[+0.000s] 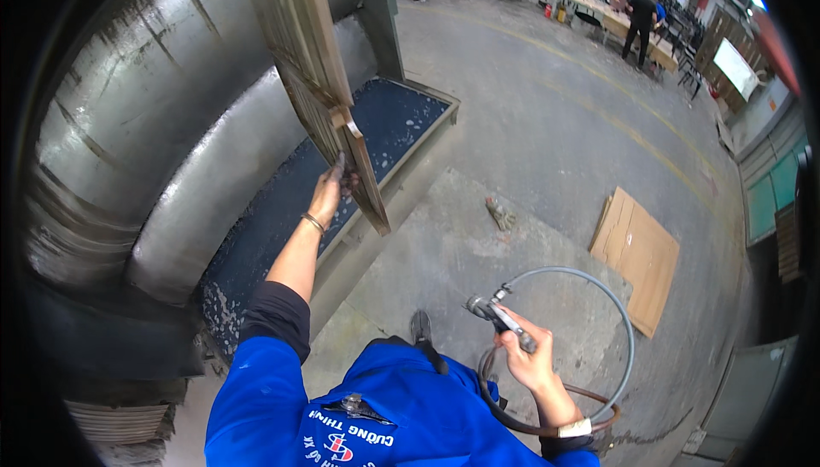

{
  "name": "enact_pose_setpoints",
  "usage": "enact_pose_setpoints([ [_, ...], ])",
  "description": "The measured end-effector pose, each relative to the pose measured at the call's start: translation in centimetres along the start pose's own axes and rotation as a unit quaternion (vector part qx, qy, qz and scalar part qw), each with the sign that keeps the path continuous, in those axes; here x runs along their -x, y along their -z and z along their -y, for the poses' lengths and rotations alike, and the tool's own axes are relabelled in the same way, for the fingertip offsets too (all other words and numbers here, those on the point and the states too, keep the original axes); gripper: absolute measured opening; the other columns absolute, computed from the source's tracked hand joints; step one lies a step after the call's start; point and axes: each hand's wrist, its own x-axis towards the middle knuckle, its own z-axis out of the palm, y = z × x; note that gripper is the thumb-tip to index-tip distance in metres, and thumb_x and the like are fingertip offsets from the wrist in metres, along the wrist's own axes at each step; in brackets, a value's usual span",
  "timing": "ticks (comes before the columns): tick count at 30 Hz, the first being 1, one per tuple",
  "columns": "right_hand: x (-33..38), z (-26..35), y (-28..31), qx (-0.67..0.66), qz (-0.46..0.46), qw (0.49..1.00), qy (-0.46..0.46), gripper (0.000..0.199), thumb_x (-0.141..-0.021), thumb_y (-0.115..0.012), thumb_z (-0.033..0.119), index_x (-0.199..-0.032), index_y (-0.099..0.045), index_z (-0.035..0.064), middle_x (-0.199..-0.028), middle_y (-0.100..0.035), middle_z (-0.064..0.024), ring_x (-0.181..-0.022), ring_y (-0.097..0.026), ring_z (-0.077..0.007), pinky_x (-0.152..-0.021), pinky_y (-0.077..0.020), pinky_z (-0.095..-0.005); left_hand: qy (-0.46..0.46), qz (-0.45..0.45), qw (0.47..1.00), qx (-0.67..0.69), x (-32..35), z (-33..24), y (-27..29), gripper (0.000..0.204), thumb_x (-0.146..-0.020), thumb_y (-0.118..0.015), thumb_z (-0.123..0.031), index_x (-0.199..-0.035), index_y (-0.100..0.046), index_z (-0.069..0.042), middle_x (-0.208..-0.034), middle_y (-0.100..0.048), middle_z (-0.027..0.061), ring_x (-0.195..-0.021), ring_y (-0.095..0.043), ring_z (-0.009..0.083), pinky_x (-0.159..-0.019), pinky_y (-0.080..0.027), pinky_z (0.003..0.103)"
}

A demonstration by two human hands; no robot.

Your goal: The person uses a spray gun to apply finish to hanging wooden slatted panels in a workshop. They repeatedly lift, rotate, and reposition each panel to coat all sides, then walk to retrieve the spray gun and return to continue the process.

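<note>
My left hand (329, 193) is closed on the edge of a slatted brown wooden panel (312, 82), which stands upright over a trough of dark liquid (282, 202). Some of the left fingers are hidden behind the wood. In my right hand (528, 354) is a spray gun (502, 322), its nozzle end turned toward the left, well apart from the panel. A grey hose (611, 292) loops from the gun around past my right wrist.
A curved, stained metal wall (162, 74) rises behind the trough. On the concrete floor lie a glove (500, 213) and flattened cardboard (636, 258). Farther off, people (639, 24) stand by long work tables (598, 10). A grey cabinet (743, 399) stands at the lower right.
</note>
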Motion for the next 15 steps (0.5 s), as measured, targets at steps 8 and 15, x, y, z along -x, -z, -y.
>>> enact_pose_setpoints([
  [8,-4.6,10.8,-0.7,-0.031,-0.151,0.980,0.124,0.097,-0.089,-0.056,0.079,-0.126,-0.067,-0.0103,-0.071,-0.069,-0.0117,-0.059,-0.061,-0.0127,-0.054,-0.0437,-0.0239,-0.014,-0.029,0.999,-0.037,-7.9,3.6,3.7,0.057,-0.105,-0.050,-0.045,-0.130,-0.066,0.004,-0.122,-0.072,0.0124,-0.113,-0.064,0.0202,-0.095,-0.048,0.033],
  [15,-9.3,16.3,0.0,-0.071,-0.237,0.924,0.291,0.104,-0.084,-0.051,0.086,-0.126,-0.067,-0.0080,-0.059,-0.060,-0.0101,-0.048,-0.055,-0.0146,-0.042,-0.0349,-0.0234,0.004,0.002,1.000,-0.004,-11.9,2.9,3.3,0.047,-0.101,-0.054,-0.052,-0.129,-0.062,-0.014,-0.106,-0.063,-0.0002,-0.089,-0.058,0.0135,-0.070,-0.047,0.033],
])
